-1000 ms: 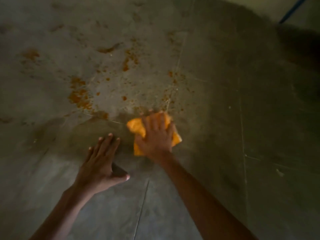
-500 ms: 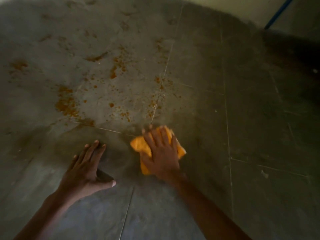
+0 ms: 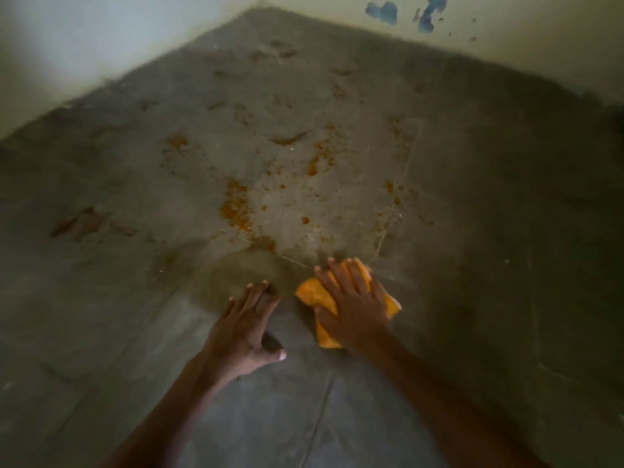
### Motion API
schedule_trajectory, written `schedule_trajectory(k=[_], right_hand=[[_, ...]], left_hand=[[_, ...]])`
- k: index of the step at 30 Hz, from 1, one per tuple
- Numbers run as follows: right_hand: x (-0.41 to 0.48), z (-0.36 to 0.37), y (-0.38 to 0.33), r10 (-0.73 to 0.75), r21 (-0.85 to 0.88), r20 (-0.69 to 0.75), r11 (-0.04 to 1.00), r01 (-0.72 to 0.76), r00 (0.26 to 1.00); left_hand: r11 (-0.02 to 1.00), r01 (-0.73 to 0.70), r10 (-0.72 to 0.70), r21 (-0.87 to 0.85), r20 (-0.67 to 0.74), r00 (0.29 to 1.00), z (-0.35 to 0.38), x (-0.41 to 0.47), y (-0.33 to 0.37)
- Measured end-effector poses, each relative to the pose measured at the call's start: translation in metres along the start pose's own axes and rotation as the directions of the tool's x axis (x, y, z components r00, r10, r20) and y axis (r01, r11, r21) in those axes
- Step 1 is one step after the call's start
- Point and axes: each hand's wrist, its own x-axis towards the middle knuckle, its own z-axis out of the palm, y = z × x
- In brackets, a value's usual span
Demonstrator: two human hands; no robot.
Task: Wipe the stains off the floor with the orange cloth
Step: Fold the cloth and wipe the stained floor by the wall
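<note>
Grey tiled floor (image 3: 472, 282) fills nearly the whole view, dull and matte, with thin joint lines running away from you. Nearest you, your left hand (image 3: 244, 329) lies flat on bare tile with straight fingers and the thumb out to the side. It holds nothing and seems to be propping you. Just beside it, your right hand (image 3: 354, 309) presses the orange cloth (image 3: 312, 293) to the floor with spread, straight fingers. The palm pins the cloth rather than gripping it, and crumpled folds show on either side of the hand. The cloth looks soft, light and limp, so I judge it will bunch up or slip unless you keep your palm and weight over its middle. To lift or refold it, pinch a loose edge. Just beyond your left fingertips is a darker, damp-looking patch (image 3: 243, 275). Past that, the orange stains (image 3: 236, 207) spread in blotches and specks across the tile ahead, thickest just past the joint in front of the cloth, so most of the wiping looks undone. Farther off, fainter brownish marks (image 3: 283, 140) reach toward the corner where pale walls (image 3: 67, 38) meet. The right-hand wall carries blue patches (image 3: 385, 11).
</note>
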Motion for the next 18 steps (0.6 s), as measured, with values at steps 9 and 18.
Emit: schedule_trajectory(k=[9, 18], right_hand=[[0.125, 0.004, -0.074, 0.105, 0.017, 0.065, 0.994, -0.106, 0.992], [0.170, 0.000, -0.055, 0.378, 0.012, 0.042, 0.925, -0.379, 0.925]], left_hand=[[0.999, 0.043, -0.046, -0.025, -0.097, 0.994, -0.014, -0.006, -0.040], [0.999, 0.034, -0.033, 0.007, -0.162, 0.986, -0.013, -0.032, -0.094]])
